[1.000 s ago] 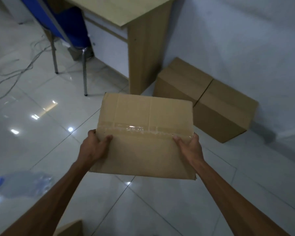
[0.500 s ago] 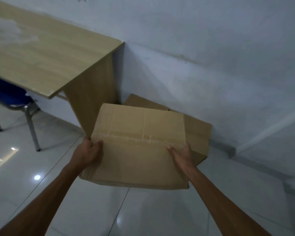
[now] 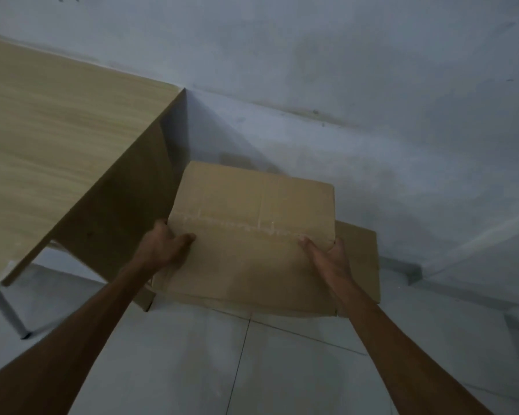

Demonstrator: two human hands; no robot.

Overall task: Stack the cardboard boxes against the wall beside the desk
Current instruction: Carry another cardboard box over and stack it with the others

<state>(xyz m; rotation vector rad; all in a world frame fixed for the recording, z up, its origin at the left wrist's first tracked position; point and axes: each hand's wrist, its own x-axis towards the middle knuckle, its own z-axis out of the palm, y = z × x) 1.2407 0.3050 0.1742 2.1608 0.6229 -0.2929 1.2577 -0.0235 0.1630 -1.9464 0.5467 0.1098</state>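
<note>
Since half a second ago the held box (image 3: 252, 235) has gone forward and down toward the wall (image 3: 342, 100); it now covers nearly all of the boxes on the floor, and the desk (image 3: 57, 145) fills more of the left side.

Head view: the left hand (image 3: 165, 250) grips the box at its near left edge, thumb lying on the top face and the other fingers hidden under the side. The right hand (image 3: 327, 256) grips the near right edge the same way, thumb on top, fingers wrapped round the corner. Both hands are closed on the box, both forearms reaching in from the bottom of the frame. The box is flat-topped, with a strip of clear tape running across its top between the two thumbs. Its left side sits just beside the desk's end panel (image 3: 117, 220); whether they touch cannot be told.

A floor box (image 3: 360, 259) shows as a strip past the right edge of the held box, close to the wall. Whether the held box rests on it or is still above it cannot be told. A metal leg (image 3: 3, 307) stands on the pale tiled floor (image 3: 282, 369) at lower left.
</note>
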